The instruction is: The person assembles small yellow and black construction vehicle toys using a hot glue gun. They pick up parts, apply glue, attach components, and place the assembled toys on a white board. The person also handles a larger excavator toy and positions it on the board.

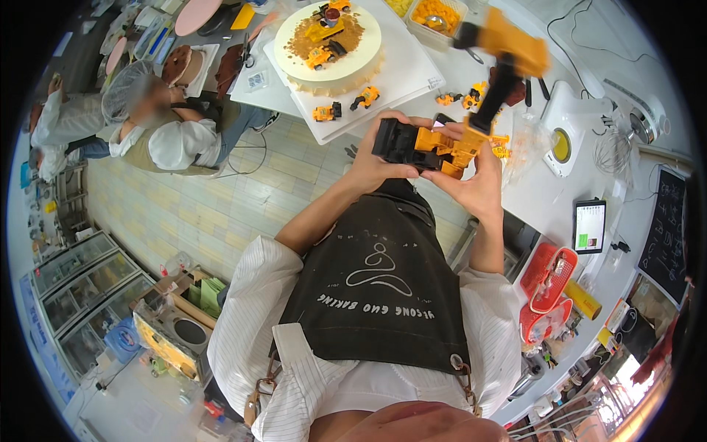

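Note:
Both hands hold a large yellow-and-black toy excavator (pixel 440 147) in front of my apron, near the table's edge. My left hand (pixel 372 166) is closed around its black end. My right hand (pixel 479 180) grips the yellow end, below the raised black-and-yellow arm. Beyond them stands a round cream-coloured cake (pixel 362 43) with brown crumbs and small yellow toy vehicles on top. Two more small toys, a yellow truck (pixel 325 113) and a yellow digger (pixel 365 97), sit on the white board (pixel 324 131) beside the cake. Several others lie right of the board, partly hidden by the excavator.
A container of yellow fruit pieces (pixel 454 13) with a spoon stands at the back. At the right are a white scale (pixel 561 125), a wire whisk (pixel 611 156), a tablet (pixel 590 221) and red baskets (pixel 546 283). Another person (pixel 180 140) sits at the left near a brown cake.

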`<state>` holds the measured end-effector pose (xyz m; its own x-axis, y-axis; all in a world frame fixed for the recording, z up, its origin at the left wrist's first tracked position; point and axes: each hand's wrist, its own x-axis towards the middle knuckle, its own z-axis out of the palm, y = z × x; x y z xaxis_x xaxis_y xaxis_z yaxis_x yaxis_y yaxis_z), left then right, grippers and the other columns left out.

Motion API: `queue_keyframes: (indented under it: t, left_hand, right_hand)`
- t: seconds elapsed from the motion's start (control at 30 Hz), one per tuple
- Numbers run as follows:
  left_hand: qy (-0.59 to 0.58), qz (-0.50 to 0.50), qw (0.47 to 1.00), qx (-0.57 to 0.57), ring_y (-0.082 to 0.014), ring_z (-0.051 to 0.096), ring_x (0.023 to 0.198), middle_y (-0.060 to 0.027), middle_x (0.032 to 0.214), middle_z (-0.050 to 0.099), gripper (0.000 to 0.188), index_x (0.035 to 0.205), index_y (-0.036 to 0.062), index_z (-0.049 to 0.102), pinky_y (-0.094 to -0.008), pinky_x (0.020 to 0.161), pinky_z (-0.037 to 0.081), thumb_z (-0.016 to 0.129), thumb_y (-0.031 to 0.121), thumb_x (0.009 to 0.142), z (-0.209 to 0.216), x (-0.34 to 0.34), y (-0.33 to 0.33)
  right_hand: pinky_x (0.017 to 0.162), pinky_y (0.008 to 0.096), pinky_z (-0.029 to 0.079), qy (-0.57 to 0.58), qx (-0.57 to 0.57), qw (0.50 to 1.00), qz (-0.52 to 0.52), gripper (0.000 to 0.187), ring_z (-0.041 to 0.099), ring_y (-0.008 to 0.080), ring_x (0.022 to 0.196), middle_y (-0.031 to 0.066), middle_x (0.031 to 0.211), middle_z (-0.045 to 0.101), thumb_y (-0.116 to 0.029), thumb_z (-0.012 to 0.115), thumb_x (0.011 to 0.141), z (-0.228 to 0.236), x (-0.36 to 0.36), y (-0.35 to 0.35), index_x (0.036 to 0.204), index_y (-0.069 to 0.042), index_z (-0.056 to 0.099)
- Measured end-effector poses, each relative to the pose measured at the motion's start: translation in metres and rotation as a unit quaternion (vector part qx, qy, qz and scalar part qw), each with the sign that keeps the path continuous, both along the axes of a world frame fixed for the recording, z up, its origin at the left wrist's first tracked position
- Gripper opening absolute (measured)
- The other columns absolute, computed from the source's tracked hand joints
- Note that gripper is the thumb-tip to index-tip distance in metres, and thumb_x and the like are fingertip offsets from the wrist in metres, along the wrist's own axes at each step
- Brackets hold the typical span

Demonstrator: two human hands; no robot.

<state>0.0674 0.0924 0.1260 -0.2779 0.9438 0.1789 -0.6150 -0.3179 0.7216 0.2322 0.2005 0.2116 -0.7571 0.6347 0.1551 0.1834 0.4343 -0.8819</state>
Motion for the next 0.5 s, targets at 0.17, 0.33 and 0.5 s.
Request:
queue_keyframes:
  t: [0.17,0.33,0.5]
  left_hand:
    - [0.0,-0.015,0.999,-0.028,-0.0277,0.049,0.136,-0.0189,0.149,0.045,0.085,0.133,0.012,0.042,-0.0426,0.112,0.045,0.09,-0.006,0.065,0.003,-0.001,-0.003]
    - [0.007,-0.022,0.999,-0.041,-0.0271,0.048,0.137,-0.0188,0.151,0.044,0.086,0.135,0.0111,0.042,-0.0422,0.112,0.045,0.09,-0.003,0.065,0.002,-0.004,-0.003]
    - [0.049,0.01,0.997,-0.051,-0.0273,0.049,0.136,-0.0177,0.149,0.047,0.081,0.141,0.008,0.043,-0.0411,0.11,0.046,0.088,0.007,0.073,0.003,-0.009,-0.009]
  right_hand:
    - [0.081,0.0324,0.054,0.003,0.026,0.999,-0.021,0.074,0.069,0.0208,0.096,0.0099,0.113,0.07,-0.015,0.095,0.063,-0.014,0.005,0.002,0.127,-0.004,0.06]
    - [0.081,0.0318,0.053,0.021,0.041,0.999,-0.024,0.073,0.068,0.0202,0.094,0.0102,0.112,0.07,-0.016,0.095,0.063,-0.019,0.007,0.003,0.126,-0.003,0.06]
    - [0.082,0.0319,0.053,0.022,0.029,0.999,-0.031,0.072,0.068,0.0192,0.094,0.0096,0.11,0.071,-0.016,0.096,0.063,-0.019,0.008,0.009,0.125,-0.003,0.06]
